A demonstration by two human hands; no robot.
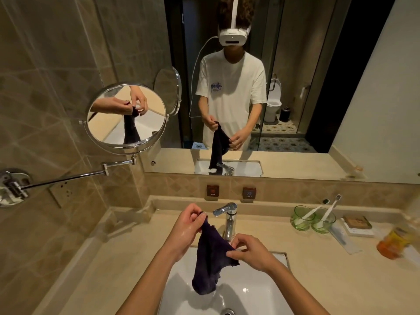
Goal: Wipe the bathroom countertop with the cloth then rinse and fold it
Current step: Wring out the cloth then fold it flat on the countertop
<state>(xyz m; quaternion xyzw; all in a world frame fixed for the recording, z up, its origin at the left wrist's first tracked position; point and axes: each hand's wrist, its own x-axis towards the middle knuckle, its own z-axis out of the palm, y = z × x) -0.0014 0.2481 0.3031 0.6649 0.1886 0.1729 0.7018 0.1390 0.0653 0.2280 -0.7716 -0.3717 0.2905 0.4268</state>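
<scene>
While both hands are up over the sink (261,289), the dark cloth (210,253) hangs between them, so it's off the table (318,269) completely and dangling above the white basin. Left hand (189,228) is pinching one top corner of the cloth up around 11 o'clock from the basin's middle, fingers closed tight on the fabric, and the skin looks wet and shiny. Right hand (248,250) is pinching another edge lower down, more like 1 o'clock, thumb and fingertips clamped on it too. The rest of the cloth sags down in a bunched point towards the drain (227,312), not touching the basin as far as I can tell.

Chrome faucet (228,220) sits at 12 o'clock just behind the hands, can't see any water running. Off at 2 o'clock on the table there are two green glass cups (312,220), touching each other, each with a toothbrush (329,209) leaning in it. Past those, a little soap dish type thing (356,222) and a blurry orange bottle (392,244) near the right edge.

Round magnifying mirror (127,114) on a swing arm sticks out from the wall at 10 o'clock. Big wall mirror (341,98) at 12 o'clock shows the same thing reflected, a person in a white t-shirt holding the cloth up by two points.
</scene>
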